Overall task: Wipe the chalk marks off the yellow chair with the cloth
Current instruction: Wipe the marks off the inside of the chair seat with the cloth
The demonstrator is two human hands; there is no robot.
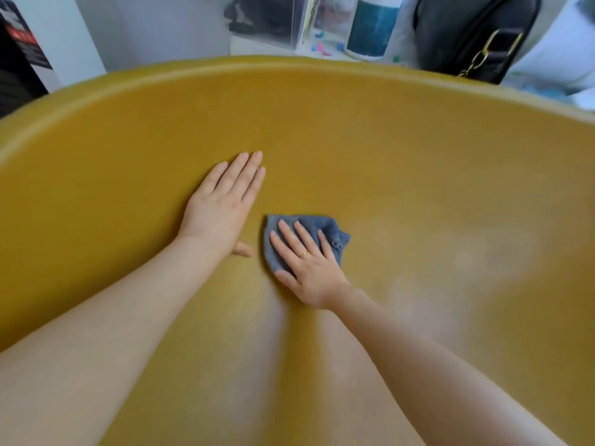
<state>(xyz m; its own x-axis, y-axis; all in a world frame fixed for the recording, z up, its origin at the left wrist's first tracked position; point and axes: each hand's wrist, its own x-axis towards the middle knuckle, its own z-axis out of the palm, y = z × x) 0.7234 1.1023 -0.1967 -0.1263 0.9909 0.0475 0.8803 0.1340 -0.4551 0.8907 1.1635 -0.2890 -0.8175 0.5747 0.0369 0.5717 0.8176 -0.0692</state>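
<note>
The right grip point(306, 268) is being pressed flat, fingers straight, on the blue cloth point(335, 230) at the centre of the frame — nothing is being pinched. The left grip point(222, 204) is being rested open on the yellow chair point(386, 140), just beside the cloth. Faint whitish chalk marks point(476, 262) are being left at right of centre; for a clean result, even pressure is being called for, with overlapping strokes carried rightward. A black bag point(467, 33) is lying at upper right — its contents cannot be seen.
</note>
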